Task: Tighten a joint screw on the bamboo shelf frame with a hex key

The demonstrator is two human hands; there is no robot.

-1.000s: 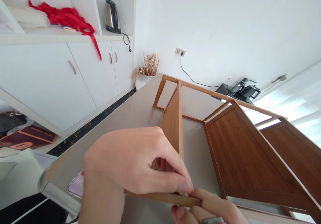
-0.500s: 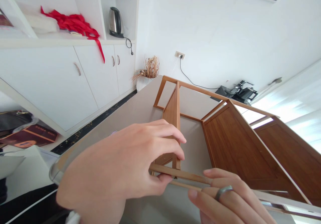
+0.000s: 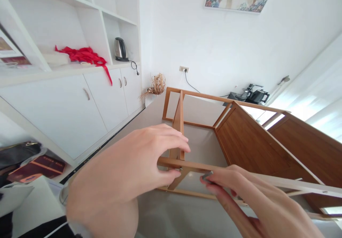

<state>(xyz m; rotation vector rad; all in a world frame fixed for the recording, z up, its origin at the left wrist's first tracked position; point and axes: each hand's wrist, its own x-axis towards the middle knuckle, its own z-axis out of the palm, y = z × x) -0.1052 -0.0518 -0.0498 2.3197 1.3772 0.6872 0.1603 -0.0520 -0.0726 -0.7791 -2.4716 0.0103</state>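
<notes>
A bamboo shelf unit (image 3: pixel 253 142) lies tipped on a grey table (image 3: pixel 165 213), its brown panels slanting off to the right. My left hand (image 3: pixel 128 167) grips the near wooden rail (image 3: pixel 192 166) at the corner where a thin upright panel (image 3: pixel 178 120) meets it, fingers over the top and thumb underneath. My right hand (image 3: pixel 256 202) holds the same rail further right, fingers pointing left. A small grey metal piece (image 3: pixel 207 176) shows at its fingertips; I cannot tell whether it is a ring or a fitting.
White cabinets (image 3: pixel 80 102) run along the left, with a kettle (image 3: pixel 119 49) and a red cloth (image 3: pixel 80 54) on the shelf above. A pot of dried grass (image 3: pixel 156 86) stands at the table's far end. A black appliance (image 3: pixel 252 94) sits by the wall.
The near rail has come up from the table, lifting the frame's near end. My right hand has moved higher along the rail. The camera has tilted up, showing more wall.
</notes>
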